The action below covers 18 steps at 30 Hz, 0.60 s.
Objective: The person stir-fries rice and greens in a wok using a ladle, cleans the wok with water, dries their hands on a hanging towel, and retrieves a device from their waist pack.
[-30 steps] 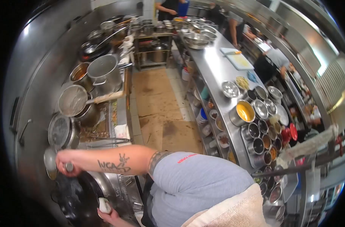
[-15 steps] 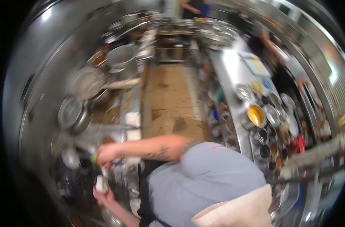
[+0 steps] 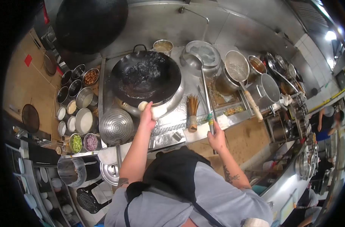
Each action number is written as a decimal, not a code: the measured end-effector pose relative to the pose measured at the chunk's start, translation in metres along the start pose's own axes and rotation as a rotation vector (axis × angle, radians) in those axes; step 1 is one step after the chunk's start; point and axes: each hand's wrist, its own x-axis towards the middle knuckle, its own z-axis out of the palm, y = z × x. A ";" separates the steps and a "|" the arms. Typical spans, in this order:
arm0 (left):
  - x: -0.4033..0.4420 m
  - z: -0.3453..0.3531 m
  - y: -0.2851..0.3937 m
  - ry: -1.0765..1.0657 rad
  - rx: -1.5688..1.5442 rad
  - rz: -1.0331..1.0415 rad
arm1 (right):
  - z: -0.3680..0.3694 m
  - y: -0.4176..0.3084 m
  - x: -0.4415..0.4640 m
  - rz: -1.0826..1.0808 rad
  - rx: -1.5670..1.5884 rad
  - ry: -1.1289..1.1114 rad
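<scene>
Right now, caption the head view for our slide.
Left hand with cloth at the wok, right hand holding a ladle.

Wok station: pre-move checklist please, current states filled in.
1. Left hand holding the bunched white cloth at the near rim of the round black metal wok: ok.
2. Right hand grip on the long-handled silver metal ladle: ok.
3. Wok free of food: ok, only a dark, shiny surface shows.
4. Ladle bowl out of the wok: ok, it is to the right.
5. Brown stiff-bristled brush out of the wok: ok, also to the right.
6. Flame under the wok: cannot tell, hidden.
</scene>
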 end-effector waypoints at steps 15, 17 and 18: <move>-0.102 -0.089 -0.105 0.229 1.503 0.612 | -0.032 -0.040 0.256 0.007 -0.151 0.115; -0.114 -0.076 -0.105 0.274 1.568 0.720 | -0.027 -0.061 0.291 0.187 -0.106 0.047; -0.126 -0.066 -0.105 0.323 1.626 0.776 | -0.029 -0.070 0.304 0.283 -0.040 0.004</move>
